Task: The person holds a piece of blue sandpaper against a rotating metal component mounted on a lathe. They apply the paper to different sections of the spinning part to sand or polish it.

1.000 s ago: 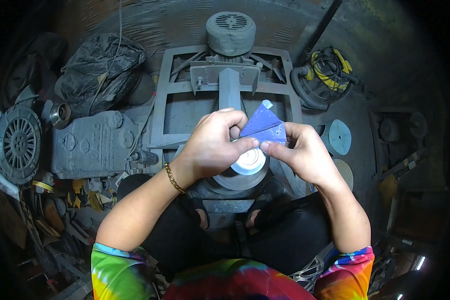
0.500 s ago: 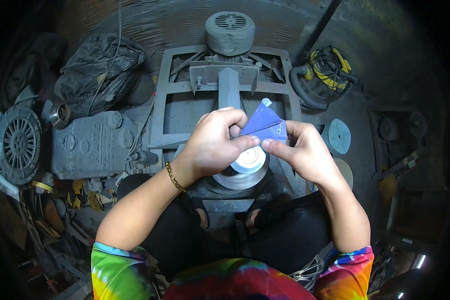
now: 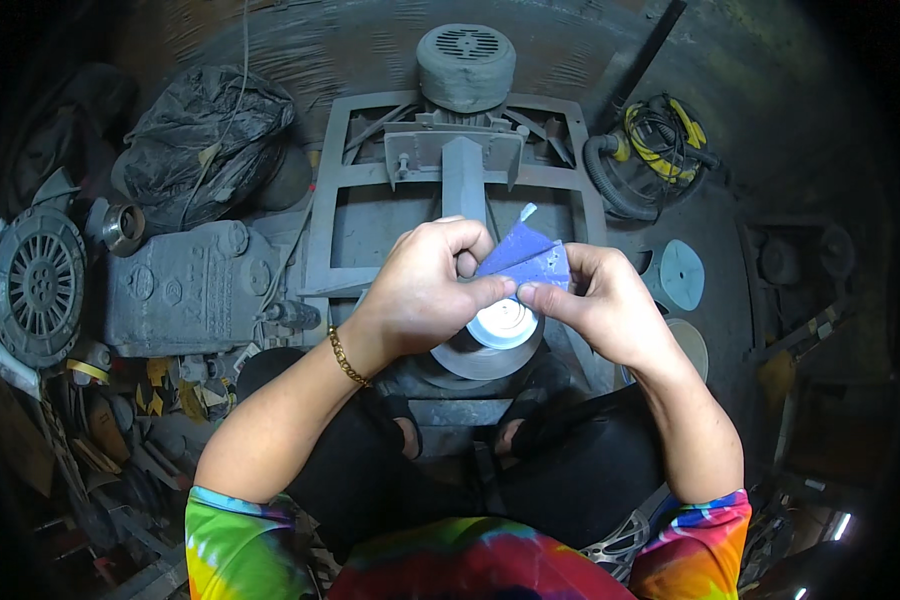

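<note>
A stiff, folded blue-violet sheet (image 3: pixel 538 264), perhaps sandpaper, is pinched between my hands, with a crease across it and a pale tip at the top. My left hand (image 3: pixel 428 275) grips its left and lower edge between thumb and bent fingers. On the opposite edge, my right hand (image 3: pixel 610 298) has its thumb in front and its fingers tucked behind. Both thumbs almost meet at the bottom of the sheet. Just below them is a white round disc (image 3: pixel 507 325), partly covered by the hands, above a wider grey metal wheel (image 3: pixel 482 363).
Beyond my hands stands a grey steel frame (image 3: pixel 320 235) carrying a motor (image 3: pixel 466 75). A dusty gearbox-like casting (image 3: pixel 175 290) and a finned wheel (image 3: pixel 40 285) lie left. At right are a yellow-black vacuum (image 3: pixel 660 150) and a pale blue bucket (image 3: pixel 678 274).
The sheet has tilted slightly in my fingers, and its upper part looks narrower. The surroundings sit slightly farther right in view. Both hands keep their grip.
</note>
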